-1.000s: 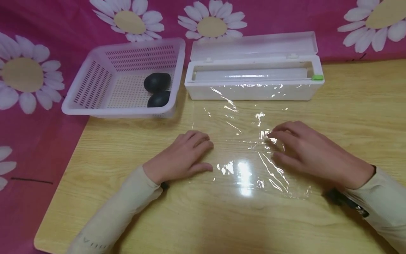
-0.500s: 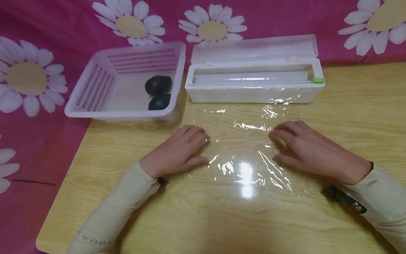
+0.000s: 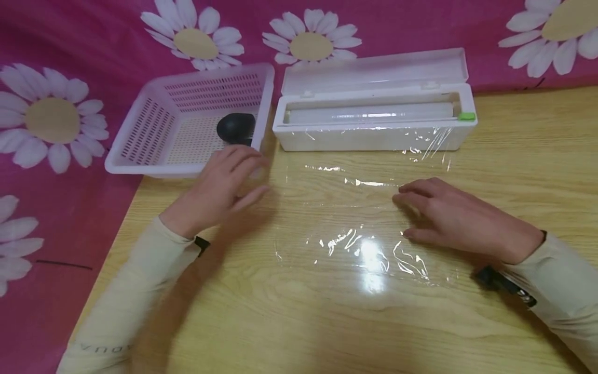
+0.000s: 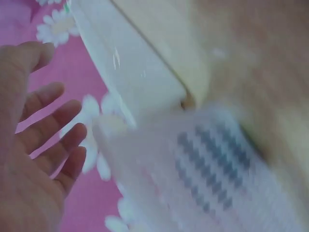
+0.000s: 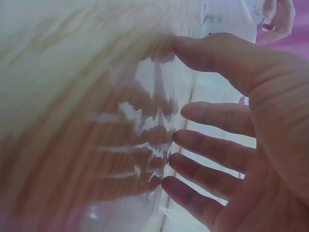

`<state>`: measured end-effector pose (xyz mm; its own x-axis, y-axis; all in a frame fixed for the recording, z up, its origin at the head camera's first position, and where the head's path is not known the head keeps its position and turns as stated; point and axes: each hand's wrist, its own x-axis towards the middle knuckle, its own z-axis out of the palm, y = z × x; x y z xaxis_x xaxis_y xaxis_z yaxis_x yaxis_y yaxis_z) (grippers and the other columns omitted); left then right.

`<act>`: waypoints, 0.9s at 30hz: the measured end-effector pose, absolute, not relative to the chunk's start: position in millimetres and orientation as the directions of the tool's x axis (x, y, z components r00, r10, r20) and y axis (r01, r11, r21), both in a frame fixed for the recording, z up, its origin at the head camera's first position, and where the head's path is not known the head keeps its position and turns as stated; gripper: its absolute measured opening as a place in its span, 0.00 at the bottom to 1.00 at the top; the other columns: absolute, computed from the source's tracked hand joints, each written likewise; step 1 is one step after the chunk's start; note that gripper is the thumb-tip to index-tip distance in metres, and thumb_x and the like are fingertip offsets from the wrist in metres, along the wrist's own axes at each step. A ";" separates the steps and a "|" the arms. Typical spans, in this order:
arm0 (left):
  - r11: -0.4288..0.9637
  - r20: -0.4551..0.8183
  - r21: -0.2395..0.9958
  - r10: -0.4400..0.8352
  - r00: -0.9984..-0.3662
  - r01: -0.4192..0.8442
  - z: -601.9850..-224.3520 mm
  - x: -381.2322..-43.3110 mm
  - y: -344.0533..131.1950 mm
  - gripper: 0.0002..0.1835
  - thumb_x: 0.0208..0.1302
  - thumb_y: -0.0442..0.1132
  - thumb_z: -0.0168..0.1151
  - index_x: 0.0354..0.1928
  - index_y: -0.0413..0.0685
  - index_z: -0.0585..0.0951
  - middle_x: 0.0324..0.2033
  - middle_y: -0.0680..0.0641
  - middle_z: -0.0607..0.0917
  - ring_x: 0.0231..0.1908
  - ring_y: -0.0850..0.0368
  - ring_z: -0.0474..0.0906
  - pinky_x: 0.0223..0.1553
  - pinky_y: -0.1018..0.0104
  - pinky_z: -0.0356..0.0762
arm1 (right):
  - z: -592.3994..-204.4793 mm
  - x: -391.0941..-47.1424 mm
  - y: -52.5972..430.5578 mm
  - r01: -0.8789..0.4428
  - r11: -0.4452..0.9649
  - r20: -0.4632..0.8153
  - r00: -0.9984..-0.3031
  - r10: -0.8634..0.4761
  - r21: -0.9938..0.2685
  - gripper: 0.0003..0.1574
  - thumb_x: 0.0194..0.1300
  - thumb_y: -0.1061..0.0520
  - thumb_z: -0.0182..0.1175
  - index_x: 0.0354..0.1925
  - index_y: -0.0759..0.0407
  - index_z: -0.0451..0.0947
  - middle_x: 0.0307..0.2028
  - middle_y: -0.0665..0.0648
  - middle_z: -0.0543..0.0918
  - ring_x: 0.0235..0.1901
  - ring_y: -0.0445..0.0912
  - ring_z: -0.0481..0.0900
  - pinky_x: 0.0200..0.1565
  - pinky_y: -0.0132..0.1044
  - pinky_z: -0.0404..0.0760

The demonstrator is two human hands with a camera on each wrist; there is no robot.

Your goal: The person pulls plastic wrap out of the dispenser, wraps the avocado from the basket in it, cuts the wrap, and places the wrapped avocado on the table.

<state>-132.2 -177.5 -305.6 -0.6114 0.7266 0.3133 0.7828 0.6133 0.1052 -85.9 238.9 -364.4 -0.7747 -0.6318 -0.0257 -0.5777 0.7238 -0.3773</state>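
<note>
A sheet of clear cling film point(image 3: 336, 223) runs from the roll point(image 3: 374, 113) in the white dispenser box point(image 3: 374, 137) and lies over the table. My right hand point(image 3: 448, 215) rests its fingertips on the film's right part, fingers spread; the right wrist view shows the fingers point(image 5: 212, 150) nearly straight on the shiny film. My left hand point(image 3: 219, 187) is raised at the near right corner of the pale plastic basket point(image 3: 154, 169), with loosely bent fingers and nothing in them. In the basket lies a dark oval fruit or vegetable point(image 3: 235, 128); a second dark piece is mostly hidden behind the left hand.
The dispenser's lid point(image 3: 374, 70) stands raised at the back, and a green cutter slider point(image 3: 466, 116) sits at its right end. Behind the wooden table point(image 3: 289, 322) is a magenta cloth with white daisies point(image 3: 310, 44). The table's left edge slants beside the basket.
My left hand has lifted off the film and moved left and away from me to the basket's corner. The right hand stays on the film almost unmoved.
</note>
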 end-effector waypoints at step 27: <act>0.901 -0.140 0.224 0.406 -0.903 0.371 -286.5 -216.5 -215.3 0.25 0.68 0.51 0.68 0.56 0.39 0.81 0.50 0.36 0.85 0.50 0.41 0.82 0.57 0.45 0.78 | -367.8 -84.8 242.4 -0.577 0.727 -0.042 -0.772 -0.634 -0.373 0.41 0.62 0.44 0.73 0.68 0.60 0.76 0.68 0.65 0.76 0.69 0.62 0.72 0.68 0.63 0.73</act>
